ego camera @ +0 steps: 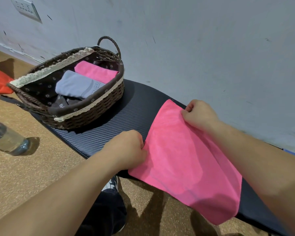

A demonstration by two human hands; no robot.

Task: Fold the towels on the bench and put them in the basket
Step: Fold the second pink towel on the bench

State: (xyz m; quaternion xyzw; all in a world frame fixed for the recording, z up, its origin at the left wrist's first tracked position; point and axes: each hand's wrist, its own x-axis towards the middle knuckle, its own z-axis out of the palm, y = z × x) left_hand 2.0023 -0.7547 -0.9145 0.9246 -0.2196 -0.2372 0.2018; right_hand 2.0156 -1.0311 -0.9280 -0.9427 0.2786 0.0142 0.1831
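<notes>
Pink towel (186,159) on bench (126,108) is pinched at 2 edge points by left grip (126,150) and right grip (200,114).

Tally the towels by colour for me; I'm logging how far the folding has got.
Pink: 2, the pink towel on the bench and the folded pink towel in the basket
Grey: 1, the folded grey towel in the basket
Total: 3

Both hands (128,149) (200,114) pinching pink towel (186,164) on bench (126,113), basket (92,108) beside
</notes>
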